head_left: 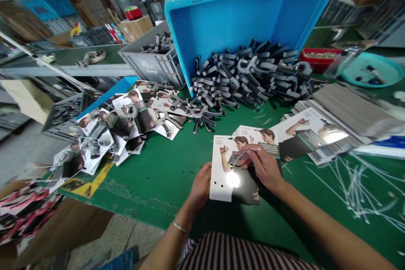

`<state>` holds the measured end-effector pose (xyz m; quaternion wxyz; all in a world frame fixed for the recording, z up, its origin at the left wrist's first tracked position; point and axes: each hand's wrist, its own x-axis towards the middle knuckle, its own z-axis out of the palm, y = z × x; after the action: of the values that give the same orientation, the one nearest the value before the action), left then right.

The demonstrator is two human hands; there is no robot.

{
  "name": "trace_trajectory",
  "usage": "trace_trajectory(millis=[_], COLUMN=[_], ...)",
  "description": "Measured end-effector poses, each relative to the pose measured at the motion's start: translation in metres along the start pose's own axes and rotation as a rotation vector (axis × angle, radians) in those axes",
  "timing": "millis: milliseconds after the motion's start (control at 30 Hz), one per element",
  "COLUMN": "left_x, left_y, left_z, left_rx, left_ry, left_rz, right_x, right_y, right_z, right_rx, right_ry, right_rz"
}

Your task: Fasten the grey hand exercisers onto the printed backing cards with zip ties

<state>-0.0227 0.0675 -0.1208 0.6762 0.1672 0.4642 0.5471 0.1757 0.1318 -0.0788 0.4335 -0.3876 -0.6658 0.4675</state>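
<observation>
My left hand (pixel 201 185) grips the left edge of a printed backing card (pixel 220 173) with small punched holes. Over the card's upper part, my right hand (pixel 264 168) pinches a thin white cable tie (pixel 250 150) near the holes; whether the tie passes through one is not clear. Behind this card lie more printed cards (pixel 299 135), partly hidden by my right hand. Loose white cable ties (pixel 354 190) are scattered on the green table (pixel 152 177) to the right. A heap of grey and black hand grips (pixel 247 78) spills from a tipped blue crate (pixel 228 21).
Cards with hand grips attached (pixel 136 114) are piled at the left. A grey crate (pixel 148 65) stands beside the blue one. At right are a red tray (pixel 319 60), a turquoise basin (pixel 371 69) and stacked grey cards (pixel 351 107). A cardboard box (pixel 66 230) sits below the table's left edge.
</observation>
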Motion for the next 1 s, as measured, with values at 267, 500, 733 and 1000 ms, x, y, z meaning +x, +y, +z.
trace_trajectory(millis=[267,500,733,1000], left_x=[0.011,0.042,0.031,0.029], left_y=[-0.008,0.023,0.018,0.005], left_z=[0.018,0.031,0.022,0.016], left_rx=[0.06,0.087,0.11,-0.037], left_ry=[-0.052,-0.124,-0.105,-0.016], left_rz=[-0.076,-0.017,0.066,0.043], right_x=[-0.001,0.007,0.006,0.004], right_y=[0.0,0.0,0.003,0.001], right_z=[0.0,-0.003,-0.002,-0.001], right_rx=[0.014,-0.029,-0.124,-0.062], right_ry=[-0.002,0.089,0.125,0.122], right_rz=[-0.018,-0.025,-0.024,-0.047])
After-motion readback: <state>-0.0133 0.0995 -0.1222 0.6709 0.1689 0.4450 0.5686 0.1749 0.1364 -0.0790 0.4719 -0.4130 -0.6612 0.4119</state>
